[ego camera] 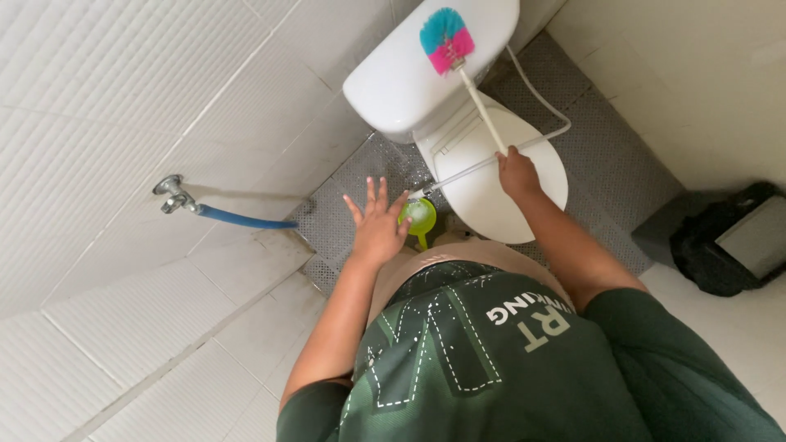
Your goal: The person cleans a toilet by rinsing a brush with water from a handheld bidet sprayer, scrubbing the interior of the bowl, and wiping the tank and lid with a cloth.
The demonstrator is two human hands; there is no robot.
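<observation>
Ahead of both hands stands a white toilet (491, 176), lid down, its tank (409, 78) beyond the right hand (517, 173). That hand is clamped round the white handle of a toilet brush (458, 65), whose long axis runs up and away from the fist, the pink and teal bristle head resting on the tank top. Just under the left hand (378, 225), fingers spread wide and holding nothing, sits a small green cup (419, 218). Left of it, a blue hose (246, 219) leaves a wall tap (173, 195).
</observation>
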